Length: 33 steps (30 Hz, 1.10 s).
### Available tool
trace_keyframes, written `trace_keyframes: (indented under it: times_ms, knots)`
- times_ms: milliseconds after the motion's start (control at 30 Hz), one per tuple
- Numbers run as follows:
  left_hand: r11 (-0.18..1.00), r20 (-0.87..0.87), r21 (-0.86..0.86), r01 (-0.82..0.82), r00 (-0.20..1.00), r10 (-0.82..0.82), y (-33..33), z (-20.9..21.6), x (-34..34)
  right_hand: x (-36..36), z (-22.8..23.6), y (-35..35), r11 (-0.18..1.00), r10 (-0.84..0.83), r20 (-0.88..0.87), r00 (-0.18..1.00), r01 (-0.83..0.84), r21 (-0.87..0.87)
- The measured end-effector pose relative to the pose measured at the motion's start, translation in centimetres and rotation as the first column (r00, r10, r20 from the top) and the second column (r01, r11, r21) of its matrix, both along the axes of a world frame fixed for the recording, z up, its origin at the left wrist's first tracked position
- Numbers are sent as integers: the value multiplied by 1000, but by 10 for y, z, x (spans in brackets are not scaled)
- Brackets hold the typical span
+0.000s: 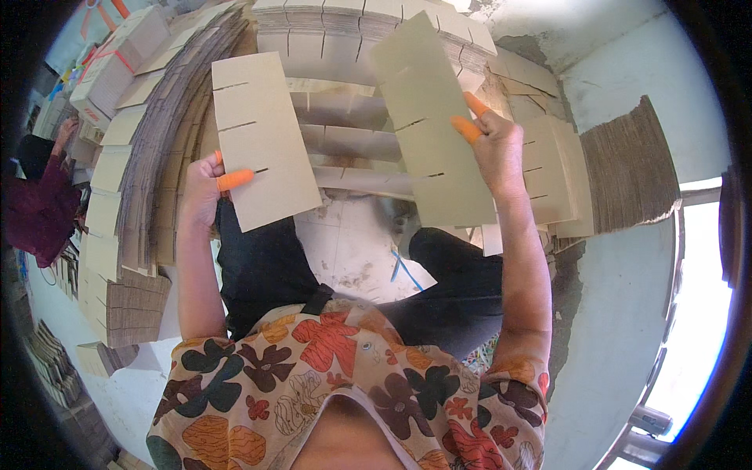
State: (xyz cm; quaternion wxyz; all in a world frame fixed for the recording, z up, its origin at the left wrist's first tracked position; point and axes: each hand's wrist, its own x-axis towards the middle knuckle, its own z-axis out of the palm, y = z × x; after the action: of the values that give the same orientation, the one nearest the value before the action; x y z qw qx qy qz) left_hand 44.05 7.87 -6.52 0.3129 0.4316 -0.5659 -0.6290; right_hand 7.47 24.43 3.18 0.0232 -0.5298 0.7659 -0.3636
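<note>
My left hand, with an orange finger cover on the thumb, grips the left edge of a slotted cardboard sheet. That sheet is tilted a little, with several short slits along its left side. On the other side, my right hand pinches the right edge of a second slotted cardboard sheet, orange covers on its thumb and a finger. The two sheets are apart. Between and below them stand cardboard strips in upright rows, partly hidden by the sheets.
Stacked slotted cardboard lines the far side. A long curved stack runs along my left, and another pile stands at the right by the wall. A blue strip lies on the floor between my legs. Another person sits far left.
</note>
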Motion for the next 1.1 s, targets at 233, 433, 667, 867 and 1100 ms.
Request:
trace_keyframes:
  times_ms: [233, 433, 667, 867, 1100]
  knots:
    - [991, 63, -27, -133, 989, 135, -9, -1, 1, 10, -19, -24, 998, 65, -89, 994, -65, 1]
    - [987, 40, 6, -159, 987, 158, -16, -28, -6, 7, -18, -34, 997, 74, -128, 989, -71, 25]
    - [978, -247, 130, -165, 950, 193, -24, -61, 8, 3, -34, -41, 991, 132, -183, 974, -133, 11]
    - [980, -352, 160, -119, 921, 169, -17, -65, 8, 9, -54, -51, 982, 172, -177, 969, -156, 103]
    - [980, -404, 195, -37, 908, 115, -5, -69, -5, 21, -56, -64, 956, 274, -190, 943, -245, 162]
